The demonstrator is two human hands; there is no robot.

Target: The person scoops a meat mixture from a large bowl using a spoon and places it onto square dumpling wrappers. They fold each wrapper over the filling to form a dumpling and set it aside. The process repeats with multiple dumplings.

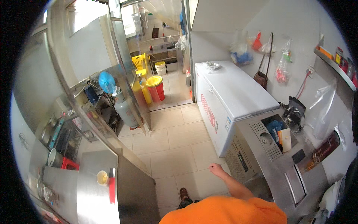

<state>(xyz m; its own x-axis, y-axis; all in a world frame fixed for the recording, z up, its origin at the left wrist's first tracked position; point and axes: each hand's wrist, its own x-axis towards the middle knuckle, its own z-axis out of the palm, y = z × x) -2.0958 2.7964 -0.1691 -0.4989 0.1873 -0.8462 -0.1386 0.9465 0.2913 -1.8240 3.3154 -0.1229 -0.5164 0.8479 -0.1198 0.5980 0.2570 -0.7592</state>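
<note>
My right hand hangs over the tiled floor in front of my orange shirt. Its fingers are curled in, and a tiny dark spot shows at them, too small to make out. Closest to this hand is a large printed box beside the steel counter, with the white chest freezer beyond it. My left hand is out of view. One shoe shows below me on the tiles.
A steel table with a small cup stands at left. A gas cylinder and a red bucket flank the doorway ahead, hung with clear strips. To the right runs a steel counter. Bags hang on the wall.
</note>
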